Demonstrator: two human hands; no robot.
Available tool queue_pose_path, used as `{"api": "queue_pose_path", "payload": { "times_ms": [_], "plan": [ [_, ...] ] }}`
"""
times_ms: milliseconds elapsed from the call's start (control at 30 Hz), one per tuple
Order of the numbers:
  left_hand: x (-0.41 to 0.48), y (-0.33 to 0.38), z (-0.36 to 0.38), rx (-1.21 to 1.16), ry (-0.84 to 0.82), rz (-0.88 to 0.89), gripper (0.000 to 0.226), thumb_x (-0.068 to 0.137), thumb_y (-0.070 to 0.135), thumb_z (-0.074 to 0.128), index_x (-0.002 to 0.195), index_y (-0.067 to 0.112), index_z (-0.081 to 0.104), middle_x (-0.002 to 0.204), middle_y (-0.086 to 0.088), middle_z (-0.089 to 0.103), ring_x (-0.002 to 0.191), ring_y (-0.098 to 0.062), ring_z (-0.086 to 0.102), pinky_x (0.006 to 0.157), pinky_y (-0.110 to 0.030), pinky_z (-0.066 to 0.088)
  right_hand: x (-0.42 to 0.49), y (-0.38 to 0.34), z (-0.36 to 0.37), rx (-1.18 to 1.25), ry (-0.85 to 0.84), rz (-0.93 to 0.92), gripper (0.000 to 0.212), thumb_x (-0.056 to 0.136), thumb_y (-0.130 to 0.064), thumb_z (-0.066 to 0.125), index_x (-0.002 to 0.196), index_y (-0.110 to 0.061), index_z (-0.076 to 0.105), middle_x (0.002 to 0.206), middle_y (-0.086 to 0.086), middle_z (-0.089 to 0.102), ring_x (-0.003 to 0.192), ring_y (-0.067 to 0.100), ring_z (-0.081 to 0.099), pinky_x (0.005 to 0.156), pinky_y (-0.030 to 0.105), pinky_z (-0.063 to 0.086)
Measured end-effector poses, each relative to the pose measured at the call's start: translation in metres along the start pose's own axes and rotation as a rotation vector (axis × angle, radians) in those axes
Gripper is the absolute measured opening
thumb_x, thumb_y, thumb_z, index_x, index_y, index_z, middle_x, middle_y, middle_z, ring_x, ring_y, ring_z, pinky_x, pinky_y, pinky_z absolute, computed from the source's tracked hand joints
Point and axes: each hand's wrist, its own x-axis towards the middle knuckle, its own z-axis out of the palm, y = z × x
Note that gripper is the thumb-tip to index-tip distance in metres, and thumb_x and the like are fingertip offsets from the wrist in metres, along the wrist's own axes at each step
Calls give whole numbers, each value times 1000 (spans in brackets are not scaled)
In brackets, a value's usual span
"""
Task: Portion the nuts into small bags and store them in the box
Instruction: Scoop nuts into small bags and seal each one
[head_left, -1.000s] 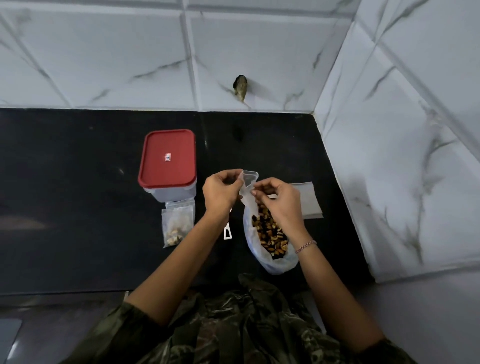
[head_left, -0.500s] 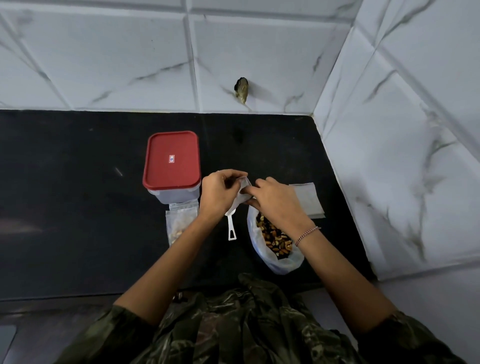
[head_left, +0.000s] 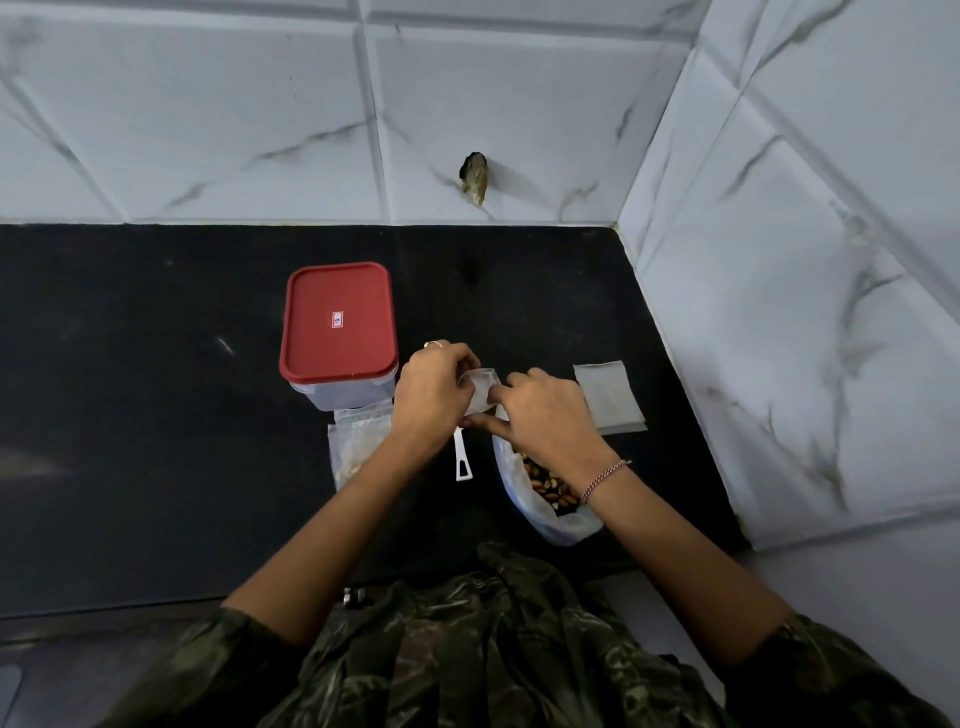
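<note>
Black counter (head_left: 156, 415): both hands, left (head_left: 431, 395) and right (head_left: 545, 415), pinching small bag (head_left: 480, 392) between them.

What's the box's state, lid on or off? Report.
Shut. The red lid sits flat on the box, covering its whole top.

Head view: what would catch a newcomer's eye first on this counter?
The red-lidded box stands shut, centre-left on the black counter. Just right of it, the left hand and right hand pinch a small clear bag between them. Under the right hand lies an open bag of nuts.
</note>
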Motion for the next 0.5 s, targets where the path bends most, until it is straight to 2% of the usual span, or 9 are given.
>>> {"api": "queue_pose_path", "payload": {
  "times_ms": [133, 233, 333, 500],
  "plan": [
    [1, 0, -1, -38, -8, 0, 19, 84, 3, 64, 101, 10, 68, 98, -5, 66, 88, -14, 61, 78, -26, 53, -3, -4, 4, 76, 50, -11, 49, 90, -63, 36, 106, -23, 61, 86, -1, 61, 75, 10, 57, 59, 22, 38],
    [1, -5, 0, -41, -29, -3, 23, 82, 1, 63, 101, 12, 69, 97, -2, 65, 86, -12, 60, 75, -24, 51, -5, -6, 8, 46, 41, -6, 50, 92, -62, 35, 97, -21, 63, 82, 0, 61, 72, 11, 58, 59, 23, 42],
    [-1, -7, 3, -93, -60, -6, 23, 82, 2, 64, 101, 14, 69, 97, 0, 65, 85, -9, 60, 76, -23, 51, -5, -7, 11, 50, 61, 7, 45, 93, -59, 38, 96, -21, 63, 83, 0, 63, 73, 11, 59, 59, 22, 36],
    [1, -17, -2, -444, -179, -21, 24, 87, 11, 64, 108, 22, 63, 98, 2, 65, 87, -9, 60, 79, -25, 49, -8, -4, 12, 143, 71, -41, 39, 95, -51, 41, 100, -21, 66, 92, -1, 62, 84, 10, 56, 67, 23, 43]
  ]
}}
